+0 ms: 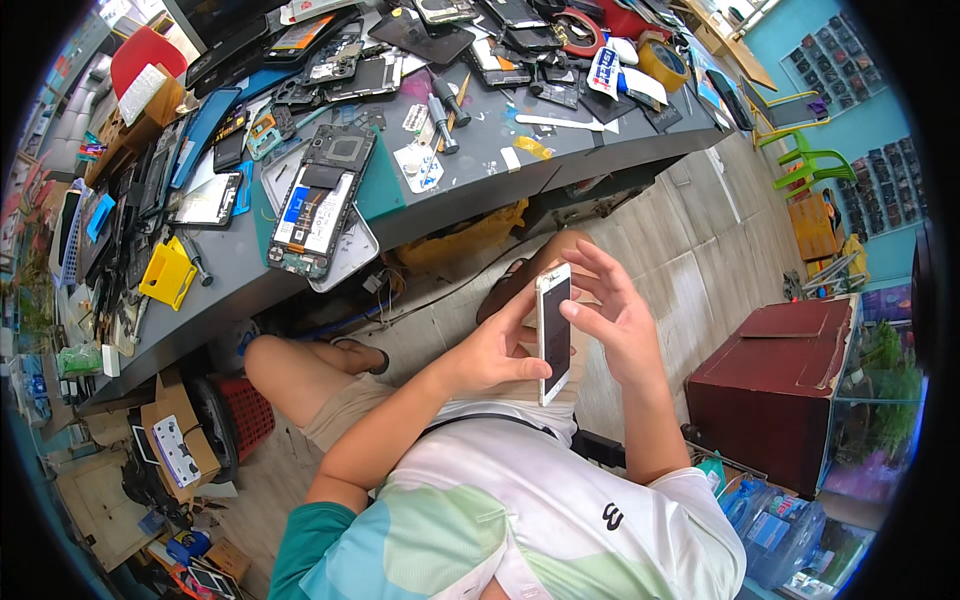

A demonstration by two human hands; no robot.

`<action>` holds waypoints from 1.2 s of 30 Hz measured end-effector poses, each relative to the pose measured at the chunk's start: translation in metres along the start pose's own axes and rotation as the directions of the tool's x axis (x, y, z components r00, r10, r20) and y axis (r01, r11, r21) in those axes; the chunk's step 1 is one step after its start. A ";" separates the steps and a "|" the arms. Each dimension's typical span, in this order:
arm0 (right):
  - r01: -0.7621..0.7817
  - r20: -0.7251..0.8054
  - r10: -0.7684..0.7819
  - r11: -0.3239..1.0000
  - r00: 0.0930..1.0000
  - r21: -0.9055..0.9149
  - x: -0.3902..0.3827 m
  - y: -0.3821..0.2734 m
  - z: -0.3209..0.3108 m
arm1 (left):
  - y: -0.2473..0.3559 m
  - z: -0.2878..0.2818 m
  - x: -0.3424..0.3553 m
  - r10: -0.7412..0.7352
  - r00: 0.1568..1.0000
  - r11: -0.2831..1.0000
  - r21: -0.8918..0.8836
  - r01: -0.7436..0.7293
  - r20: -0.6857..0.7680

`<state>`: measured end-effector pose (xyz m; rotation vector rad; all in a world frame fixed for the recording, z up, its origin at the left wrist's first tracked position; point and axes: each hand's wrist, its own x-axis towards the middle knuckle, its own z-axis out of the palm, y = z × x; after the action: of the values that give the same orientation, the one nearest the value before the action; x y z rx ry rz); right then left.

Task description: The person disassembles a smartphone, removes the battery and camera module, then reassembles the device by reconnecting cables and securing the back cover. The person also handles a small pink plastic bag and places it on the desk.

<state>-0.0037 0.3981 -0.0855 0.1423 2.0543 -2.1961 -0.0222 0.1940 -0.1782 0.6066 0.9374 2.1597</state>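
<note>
I hold a white smartphone (555, 336) upright in front of my lap, its dark screen turned partly to the right. My left hand (500, 350) grips it from the left, thumb across the lower edge and fingers mostly behind it. My right hand (612, 314) is on its right, thumb at the upper screen and bent fingers around the top, some partly hidden. Beyond them on the grey desk lies an opened phone (330, 190) with its battery showing, on a teal mat (383, 185).
Phone parts, screwdrivers (440, 125), a yellow holder (168, 271) and tape (662, 68) crowd the desk (480, 180). A maroon cabinet (760, 390) and fish tank (878, 390) stand right, with water bottles (770, 530) below. A cardboard box (165, 420) and red basket (245, 415) are lower left.
</note>
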 end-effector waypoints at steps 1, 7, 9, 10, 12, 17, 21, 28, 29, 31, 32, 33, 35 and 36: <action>0.002 0.010 -0.002 1.000 1.000 0.000 0.001 0.002 0.000 | 0.000 0.001 -0.001 -0.028 1.000 1.000 -0.002 0.028 -0.002; -0.012 0.022 0.012 1.000 1.000 0.013 0.002 0.004 0.004 | -0.004 0.001 0.002 -0.025 1.000 0.999 0.047 0.024 0.007; -0.008 0.018 0.008 1.000 1.000 -0.002 0.004 0.006 0.003 | -0.005 -0.001 0.002 -0.077 0.997 0.997 0.020 0.077 0.012; -0.016 0.013 0.016 1.000 1.000 0.007 0.004 0.007 0.002 | -0.004 -0.003 0.002 -0.101 0.995 0.995 0.008 0.101 0.016; -0.030 0.007 0.029 0.999 1.000 0.026 0.001 0.010 -0.001 | -0.004 0.002 0.002 -0.063 0.998 0.997 0.033 0.063 0.010; -0.015 0.010 0.014 0.997 1.000 0.082 0.000 0.013 -0.005 | -0.003 0.000 0.005 -0.016 1.000 0.997 0.075 0.015 0.016; -0.024 0.002 0.024 0.996 1.000 0.089 -0.001 0.013 -0.006 | -0.004 -0.001 0.007 0.017 1.000 0.992 0.121 -0.017 0.003; -0.042 -0.010 0.043 0.996 0.999 0.084 -0.001 0.009 -0.002 | -0.005 0.001 0.004 0.015 1.000 0.996 0.085 -0.016 0.006; -0.045 -0.004 0.045 0.996 0.999 0.077 -0.001 0.008 -0.002 | -0.005 0.000 0.002 0.012 1.000 0.998 0.069 -0.012 0.004; -0.047 -0.002 0.047 0.996 0.999 0.075 0.000 0.007 -0.001 | -0.003 0.000 0.001 -0.004 1.000 0.998 0.067 0.004 0.005; -0.049 -0.007 0.050 0.995 0.999 0.081 0.000 0.008 -0.001 | -0.003 0.000 0.001 -0.011 1.000 0.998 0.066 0.011 0.005; -0.049 -0.009 0.050 0.995 0.999 0.087 0.000 0.009 0.000 | -0.005 -0.001 0.002 0.003 1.000 0.997 0.073 -0.004 0.013; -0.044 -0.009 0.045 0.996 0.999 0.075 0.000 0.009 0.002 | -0.008 -0.002 0.002 0.013 1.000 0.997 0.073 -0.014 0.009; -0.041 -0.010 0.042 0.997 0.999 0.070 0.000 0.010 0.002 | -0.008 -0.002 0.002 0.018 1.000 0.997 0.073 -0.018 0.007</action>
<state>-0.0024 0.3954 -0.0951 0.2027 1.9626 -2.2480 -0.0219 0.1986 -0.1852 0.6595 1.0148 2.1453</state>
